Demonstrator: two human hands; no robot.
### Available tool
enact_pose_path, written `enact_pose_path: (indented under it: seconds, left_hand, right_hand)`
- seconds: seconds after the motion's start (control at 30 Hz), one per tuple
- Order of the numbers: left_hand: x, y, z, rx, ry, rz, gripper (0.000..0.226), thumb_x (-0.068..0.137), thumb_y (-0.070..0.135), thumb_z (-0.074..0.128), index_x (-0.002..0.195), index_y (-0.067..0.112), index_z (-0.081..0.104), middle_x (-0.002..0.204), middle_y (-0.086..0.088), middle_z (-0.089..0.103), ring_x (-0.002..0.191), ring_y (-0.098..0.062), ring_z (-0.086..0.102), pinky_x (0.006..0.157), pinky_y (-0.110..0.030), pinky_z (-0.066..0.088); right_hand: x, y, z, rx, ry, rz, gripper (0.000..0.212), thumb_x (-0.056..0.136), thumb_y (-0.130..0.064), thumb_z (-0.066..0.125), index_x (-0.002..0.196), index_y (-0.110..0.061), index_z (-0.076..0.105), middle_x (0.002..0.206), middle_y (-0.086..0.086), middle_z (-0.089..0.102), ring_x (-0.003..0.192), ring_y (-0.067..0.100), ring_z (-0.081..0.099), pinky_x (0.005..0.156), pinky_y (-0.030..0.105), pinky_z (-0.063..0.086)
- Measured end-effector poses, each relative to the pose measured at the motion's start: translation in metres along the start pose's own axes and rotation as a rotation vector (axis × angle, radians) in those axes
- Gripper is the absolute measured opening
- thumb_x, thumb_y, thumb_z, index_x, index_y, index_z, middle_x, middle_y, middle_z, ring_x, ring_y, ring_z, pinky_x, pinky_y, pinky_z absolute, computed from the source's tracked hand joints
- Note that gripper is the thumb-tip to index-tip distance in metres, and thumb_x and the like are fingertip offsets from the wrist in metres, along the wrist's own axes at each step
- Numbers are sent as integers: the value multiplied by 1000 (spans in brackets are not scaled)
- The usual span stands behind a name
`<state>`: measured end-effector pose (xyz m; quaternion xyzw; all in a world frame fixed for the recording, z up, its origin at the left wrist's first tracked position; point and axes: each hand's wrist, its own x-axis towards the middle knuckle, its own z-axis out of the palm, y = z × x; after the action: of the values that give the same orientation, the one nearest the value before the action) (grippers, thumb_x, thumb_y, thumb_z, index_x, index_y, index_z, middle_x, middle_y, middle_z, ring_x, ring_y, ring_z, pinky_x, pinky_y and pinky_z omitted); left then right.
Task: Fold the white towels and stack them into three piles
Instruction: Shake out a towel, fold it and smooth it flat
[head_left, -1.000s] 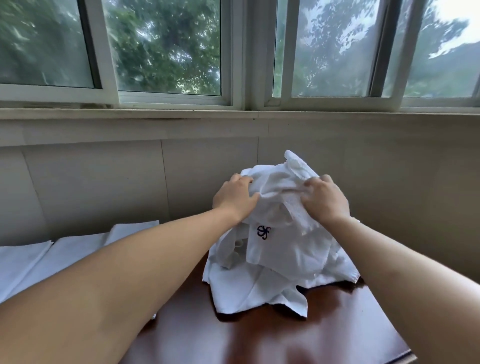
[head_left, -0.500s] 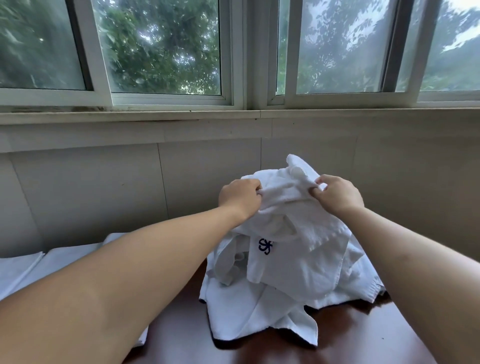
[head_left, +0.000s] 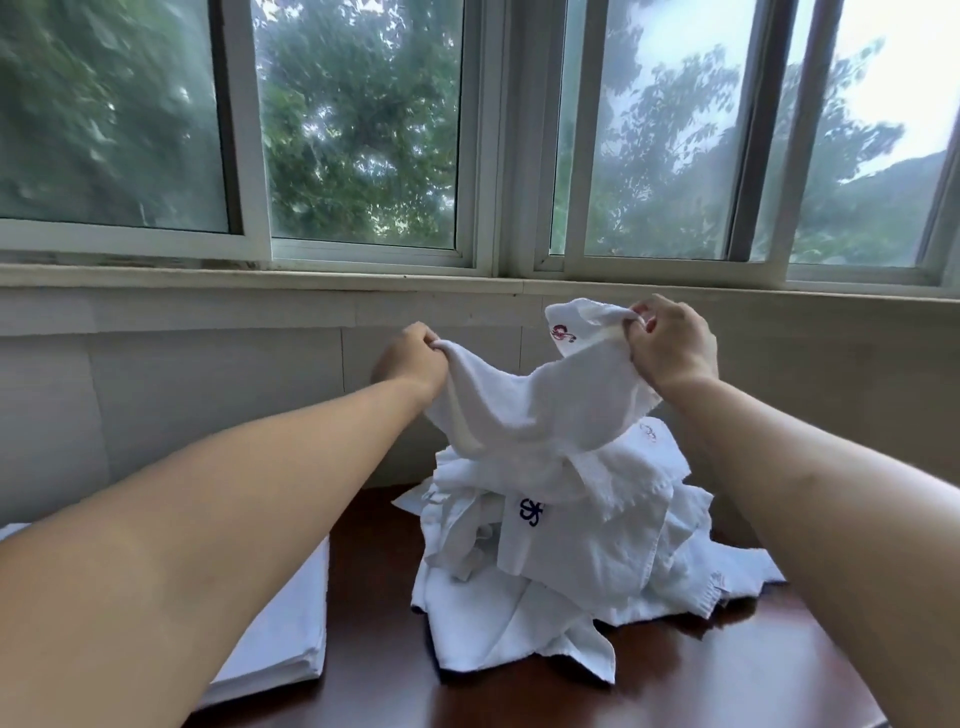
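I see my left hand (head_left: 415, 358) and right hand (head_left: 670, 343) with fingers pinching one towel (head_left: 530, 410) above the heap (head_left: 545, 545), so its hanging middle could drag others off the surface (head_left: 374, 649).

dark wooden table (head_left: 675, 686) | tiled wall (head_left: 208, 395) | windows (head_left: 363, 130), trees outside

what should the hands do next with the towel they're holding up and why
Probably lift the held towel clear and pull its top edge taut. The left hand and right hand each pinch a corner, but the cloth sags between them and its lower part still drapes on the unfolded heap. The folded stack waits at left on the table.
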<state>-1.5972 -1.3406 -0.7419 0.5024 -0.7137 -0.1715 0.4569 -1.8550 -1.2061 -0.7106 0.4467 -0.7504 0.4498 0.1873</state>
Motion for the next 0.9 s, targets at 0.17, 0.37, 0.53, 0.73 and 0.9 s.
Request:
enact_pose_path:
  seconds: [0.17, 0.37, 0.53, 0.73, 0.9]
  left_hand:
    - [-9, -12, -52, 4, -9, -48, 11, 91, 17, 55, 92, 23, 63, 98, -2, 69, 91, -28, 63, 72, -29, 43]
    - [-21, -33, -117, 45, 66, -110, 16, 93, 16, 50, 107, 16, 59, 112, -11, 67, 98, -31, 61, 76, -33, 44]
    - [-32, -74, -181, 90, 129, -228, 35, 92, 17, 50, 124, 8, 58, 126, -15, 64, 112, -37, 62, 85, -37, 49]
    - [-50, -145, -246, 171, 161, -349, 35, 93, 14, 48, 123, 5, 62, 123, -18, 65, 106, -38, 64, 73, -37, 48]
    - [-58, -198, -285, 172, 305, -348, 21, 96, 16, 44, 103, 23, 62, 121, -13, 62, 105, -36, 57, 77, -38, 47]
  right_hand:
    - [-9, -55, -29, 37, 26, -72, 24, 98, -35, 56, 117, -25, 69, 119, 11, 69, 112, 34, 61, 91, 37, 46]
    - [-36, -113, -35, 55, -49, -118, 21, 96, -36, 57, 109, -27, 69, 113, 7, 70, 108, 32, 63, 84, 34, 45]
    - [-66, -153, -17, 110, -236, -43, 22, 92, -41, 57, 101, -24, 69, 100, 3, 74, 96, 31, 69, 90, 38, 56]
    - [-104, -201, 35, 276, -418, 8, 18, 87, -33, 65, 82, -17, 68, 57, 0, 70, 57, 26, 71, 79, 45, 63]
    - [-121, -231, 77, 483, -480, 145, 15, 89, -17, 58, 95, -6, 65, 86, 16, 73, 68, 34, 76, 73, 50, 64]
